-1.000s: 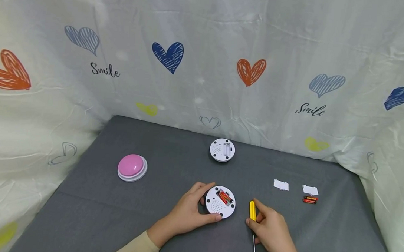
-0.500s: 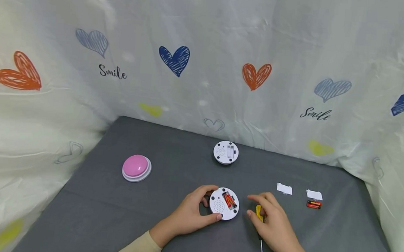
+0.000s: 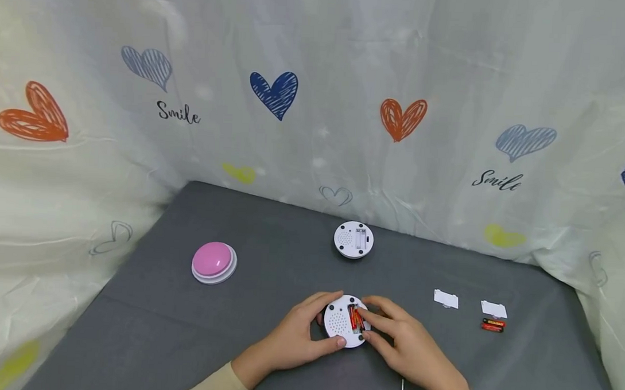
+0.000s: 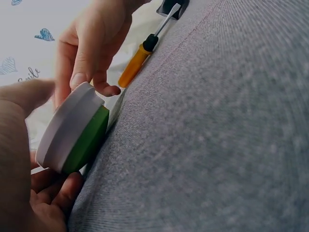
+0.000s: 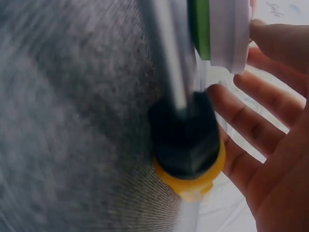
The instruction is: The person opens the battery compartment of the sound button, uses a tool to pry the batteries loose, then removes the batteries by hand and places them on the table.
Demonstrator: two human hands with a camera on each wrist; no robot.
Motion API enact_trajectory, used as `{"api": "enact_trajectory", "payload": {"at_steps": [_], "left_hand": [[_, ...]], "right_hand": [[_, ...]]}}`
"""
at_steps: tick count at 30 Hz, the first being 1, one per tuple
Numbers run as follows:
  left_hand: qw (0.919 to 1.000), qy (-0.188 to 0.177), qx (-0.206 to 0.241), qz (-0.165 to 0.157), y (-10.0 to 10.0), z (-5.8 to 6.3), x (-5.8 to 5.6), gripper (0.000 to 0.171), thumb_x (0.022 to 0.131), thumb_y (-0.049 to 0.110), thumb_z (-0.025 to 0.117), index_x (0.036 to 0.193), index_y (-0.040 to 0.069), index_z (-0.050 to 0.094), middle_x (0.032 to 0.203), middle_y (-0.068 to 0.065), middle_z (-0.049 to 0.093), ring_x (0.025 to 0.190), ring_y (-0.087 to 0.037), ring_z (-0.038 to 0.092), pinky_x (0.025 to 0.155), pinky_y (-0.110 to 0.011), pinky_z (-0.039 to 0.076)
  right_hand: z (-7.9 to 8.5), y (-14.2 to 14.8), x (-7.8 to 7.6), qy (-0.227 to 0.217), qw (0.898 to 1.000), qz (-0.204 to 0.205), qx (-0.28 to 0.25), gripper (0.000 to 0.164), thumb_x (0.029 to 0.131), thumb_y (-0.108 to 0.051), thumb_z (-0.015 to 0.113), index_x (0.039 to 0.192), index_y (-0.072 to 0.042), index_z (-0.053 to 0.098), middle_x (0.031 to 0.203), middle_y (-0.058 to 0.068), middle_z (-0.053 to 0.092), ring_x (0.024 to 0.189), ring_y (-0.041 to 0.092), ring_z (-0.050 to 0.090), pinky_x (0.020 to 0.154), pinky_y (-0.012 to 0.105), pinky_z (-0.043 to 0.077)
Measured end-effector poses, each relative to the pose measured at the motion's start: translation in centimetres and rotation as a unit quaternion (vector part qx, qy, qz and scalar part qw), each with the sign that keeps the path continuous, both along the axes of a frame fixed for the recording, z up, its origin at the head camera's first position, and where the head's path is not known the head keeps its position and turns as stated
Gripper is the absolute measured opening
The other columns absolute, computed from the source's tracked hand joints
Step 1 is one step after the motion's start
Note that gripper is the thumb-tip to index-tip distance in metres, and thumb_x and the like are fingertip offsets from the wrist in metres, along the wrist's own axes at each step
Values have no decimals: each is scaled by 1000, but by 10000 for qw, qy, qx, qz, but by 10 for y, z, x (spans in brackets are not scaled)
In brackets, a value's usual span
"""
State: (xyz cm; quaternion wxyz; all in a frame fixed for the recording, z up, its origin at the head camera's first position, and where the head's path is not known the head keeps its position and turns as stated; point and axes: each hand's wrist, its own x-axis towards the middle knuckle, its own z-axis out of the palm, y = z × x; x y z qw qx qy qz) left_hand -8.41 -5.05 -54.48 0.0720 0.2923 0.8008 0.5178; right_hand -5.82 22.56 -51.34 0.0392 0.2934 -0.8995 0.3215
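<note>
1. Upturned button [image 3: 337,322] observed at front middle of desk [image 3: 269,239]; rim grasped by left hand [image 3: 303,335].
2. Red batteries [image 3: 354,320] seated in its compartment, touched by right hand [image 3: 405,343]; fingers extended, nothing gripped.
3. Screwdriver [image 4: 136,64] seen lying toward 5 o'clock.
4. Second upturned button [image 3: 345,240] noted at 12 o'clock, pink button [image 3: 212,259] at 10, white covers [image 3: 445,298] and spare batteries [image 3: 493,325] at 3.

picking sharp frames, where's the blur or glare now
Right wrist: the yellow-and-black screwdriver with metal shaft is blurred, the grey cloth soft; head: a small glare spot on the glossy pink-domed button; left wrist: the white heart-printed backdrop looks overbright.
</note>
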Motion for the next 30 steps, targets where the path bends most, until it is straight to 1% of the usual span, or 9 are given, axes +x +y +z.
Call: {"api": "enact_trajectory", "payload": {"at_steps": [2,5,8,13,18,22,26,28,30], "left_hand": [[10000,-43,-8,-21,1,-1,0,82,94,41,88,161,9,53,149,5,60,103,-9,60,90,-30,52],[9998,-164,-66,-17,1,-1,1,85,93,44,89,162,10,52,151,7,58,108,-9,60,92,-29,52],[9997,-241,-91,-1,2,0,1,85,93,44,88,162,11,52,151,8,58,109,-10,59,93,-29,51],[9997,-244,-76,1,4,2,-1,85,93,43,89,162,11,52,150,8,58,104,-9,59,91,-29,52],[9997,-205,-92,-6,3,3,0,86,92,42,90,162,11,52,149,7,59,99,-9,58,89,-29,52],[9997,-233,-114,-26,4,3,-1,86,93,43,90,163,12,51,150,8,58,100,-9,58,89,-29,52],[9995,-301,-133,-10,3,3,0,86,93,43,90,163,13,51,150,8,58,100,-9,58,89,-29,51],[9994,-310,-136,6,3,3,0,86,92,43,90,163,12,51,150,8,58,101,-9,58,89,-29,51],[9994,-305,-132,18,3,3,0,86,92,42,90,163,12,52,150,7,58,102,-9,58,90,-29,51]], "right_hand": [[-1,0,0,209,9997,67,-106,40,100,-20,83,140,-17,77,150,-1,62,113,9,66,90,35,60],[-2,-1,0,592,9978,197,-232,37,101,-18,81,138,-18,78,148,1,64,106,7,65,85,28,57],[-2,-2,0,887,9949,349,-344,33,101,-16,81,134,-18,80,143,1,68,106,9,65,85,25,55],[-1,-2,1,1029,9924,537,-419,28,100,-18,82,128,-21,83,135,-2,71,107,10,68,85,23,55],[-1,-1,4,1144,9906,674,-337,29,99,-22,84,128,-23,83,131,-4,72,106,12,68,87,26,55],[-2,0,6,1215,9897,653,-383,30,97,-23,86,126,-23,83,130,-4,72,106,13,68,86,26,55],[-3,-1,8,1202,9897,577,-516,28,96,-21,87,124,-21,84,129,-3,71,104,11,65,84,21,53],[-3,-1,9,1159,9907,437,-569,28,95,-19,88,123,-19,85,129,-1,71,102,10,63,82,20,52],[-3,0,10,1137,9915,192,-600,29,93,-15,89,121,-18,85,129,1,71,101,10,61,81,19,51]]}}
